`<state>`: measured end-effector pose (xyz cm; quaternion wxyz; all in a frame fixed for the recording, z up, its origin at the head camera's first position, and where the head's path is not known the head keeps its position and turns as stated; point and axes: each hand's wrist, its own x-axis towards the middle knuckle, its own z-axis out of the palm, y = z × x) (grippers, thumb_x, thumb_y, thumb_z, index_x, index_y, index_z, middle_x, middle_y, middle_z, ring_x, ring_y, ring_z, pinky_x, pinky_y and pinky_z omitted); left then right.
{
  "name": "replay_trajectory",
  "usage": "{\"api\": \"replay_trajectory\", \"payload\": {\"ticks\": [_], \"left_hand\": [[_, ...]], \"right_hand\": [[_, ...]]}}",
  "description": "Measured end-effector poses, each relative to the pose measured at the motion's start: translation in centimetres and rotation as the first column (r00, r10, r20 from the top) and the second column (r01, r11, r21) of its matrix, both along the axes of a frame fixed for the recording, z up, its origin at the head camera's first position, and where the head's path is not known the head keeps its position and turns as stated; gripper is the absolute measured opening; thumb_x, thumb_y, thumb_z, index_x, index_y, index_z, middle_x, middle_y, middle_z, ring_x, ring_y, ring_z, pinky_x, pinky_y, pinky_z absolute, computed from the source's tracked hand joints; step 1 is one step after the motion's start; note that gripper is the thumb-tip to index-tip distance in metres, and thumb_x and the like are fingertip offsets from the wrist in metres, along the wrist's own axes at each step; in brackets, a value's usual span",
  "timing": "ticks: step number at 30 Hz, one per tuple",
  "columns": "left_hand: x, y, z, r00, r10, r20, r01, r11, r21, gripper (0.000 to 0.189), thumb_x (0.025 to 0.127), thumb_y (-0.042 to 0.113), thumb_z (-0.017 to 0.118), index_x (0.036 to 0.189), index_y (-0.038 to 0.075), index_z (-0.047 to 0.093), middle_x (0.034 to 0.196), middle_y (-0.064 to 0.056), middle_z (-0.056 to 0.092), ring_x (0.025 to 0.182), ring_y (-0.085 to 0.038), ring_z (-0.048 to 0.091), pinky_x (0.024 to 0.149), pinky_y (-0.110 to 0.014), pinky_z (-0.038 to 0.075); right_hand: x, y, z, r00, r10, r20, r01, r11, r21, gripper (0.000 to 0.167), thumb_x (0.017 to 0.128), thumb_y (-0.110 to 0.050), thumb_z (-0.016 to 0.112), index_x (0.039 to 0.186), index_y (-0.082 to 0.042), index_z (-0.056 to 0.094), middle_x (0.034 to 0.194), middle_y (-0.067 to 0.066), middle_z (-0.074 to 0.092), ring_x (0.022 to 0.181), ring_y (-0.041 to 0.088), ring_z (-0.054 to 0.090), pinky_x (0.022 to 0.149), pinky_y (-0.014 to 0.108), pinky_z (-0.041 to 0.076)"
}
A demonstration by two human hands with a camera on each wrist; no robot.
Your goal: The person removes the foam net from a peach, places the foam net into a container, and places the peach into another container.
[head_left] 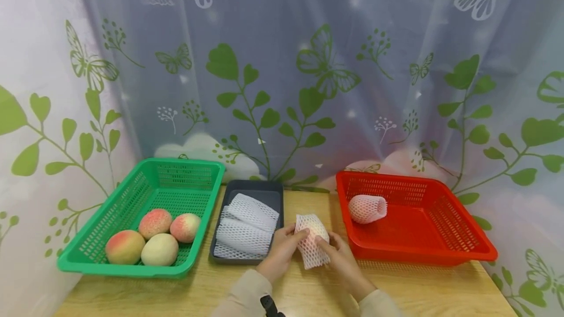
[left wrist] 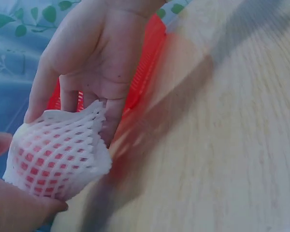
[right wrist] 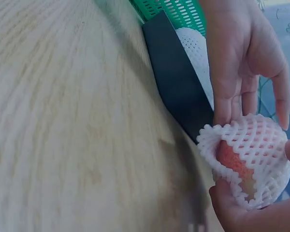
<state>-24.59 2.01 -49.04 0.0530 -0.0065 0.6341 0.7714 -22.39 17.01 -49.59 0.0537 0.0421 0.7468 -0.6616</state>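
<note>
Between both hands, above the table, is a peach in a white foam net sleeve [head_left: 314, 241]. My left hand [head_left: 282, 248] grips it from the left, thumb across the net. On the other side my right hand [head_left: 342, 261] holds it with thumb and fingers. In the right wrist view, reddish peach skin [right wrist: 233, 158] shows through the net's gaping end. The left wrist view has the foam net [left wrist: 55, 157] stretched round the fruit. Left of the hands, a dark grey tray [head_left: 252, 261] contains flat foam net sleeves [head_left: 246, 229].
A green basket [head_left: 169, 272] at the left holds several bare peaches [head_left: 160, 250]. The red basket [head_left: 414, 253] at the right contains one netted peach [head_left: 366, 209]. Behind the wooden table [head_left: 304, 292] hangs a patterned curtain [head_left: 273, 72].
</note>
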Motion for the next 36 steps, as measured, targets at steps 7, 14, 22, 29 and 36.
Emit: {"api": "replay_trajectory", "payload": {"ticks": [7,14,22,29,36], "left_hand": [[0.5,0.7,-1.6,0.995,0.029,-0.097,-0.039,0.994,-0.103,0.048,0.089,0.003,0.062,0.131,-0.015,0.048,0.130,-0.029,0.053,0.125,-0.038,0.049,0.103,-0.044,0.043],[0.4,1.4,-1.7,0.974,0.126,-0.187,-0.177,0.941,-0.289,0.036,0.088,0.004,0.065,0.121,-0.008,0.061,0.117,-0.023,0.064,0.114,-0.034,0.058,0.097,-0.044,0.048],[0.2,1.2,-1.2,0.927,0.178,-0.330,-0.335,0.787,-0.518,0.030,0.083,0.013,0.073,0.105,-0.006,0.069,0.099,-0.018,0.071,0.097,-0.035,0.066,0.087,-0.045,0.053],[0.0,0.5,-0.8,0.952,0.096,-0.290,-0.238,0.828,-0.508,0.035,0.083,0.006,0.071,0.114,-0.009,0.065,0.112,-0.023,0.067,0.109,-0.036,0.062,0.093,-0.046,0.050],[-0.2,-0.1,-0.5,0.964,0.046,-0.262,-0.173,0.855,-0.489,0.034,0.085,-0.001,0.066,0.118,-0.011,0.062,0.115,-0.025,0.064,0.113,-0.036,0.060,0.095,-0.045,0.049]], "right_hand": [[-0.2,-0.4,-1.3,0.997,-0.076,0.009,0.076,0.997,0.018,0.070,0.095,-0.035,0.059,0.140,0.012,0.033,0.134,0.033,0.044,0.116,0.036,0.052,0.096,0.046,0.047],[-0.4,-0.6,-1.9,0.991,-0.134,-0.028,0.135,0.991,0.022,0.064,0.096,-0.028,0.059,0.137,0.015,0.036,0.136,0.035,0.044,0.119,0.038,0.051,0.101,0.049,0.044],[-0.3,-0.7,-1.9,0.987,-0.155,-0.036,0.155,0.988,-0.004,0.064,0.095,-0.027,0.061,0.136,0.016,0.039,0.132,0.034,0.048,0.109,0.031,0.058,0.091,0.040,0.052],[-0.3,-1.2,-1.9,0.985,-0.168,-0.040,0.167,0.986,-0.027,0.061,0.095,-0.024,0.061,0.135,0.017,0.040,0.131,0.034,0.048,0.106,0.027,0.058,0.087,0.034,0.052],[-0.6,-1.4,-2.1,0.991,-0.125,-0.038,0.121,0.988,-0.092,0.060,0.097,-0.022,0.058,0.136,0.017,0.037,0.135,0.034,0.043,0.115,0.028,0.053,0.102,0.047,0.044]]}}
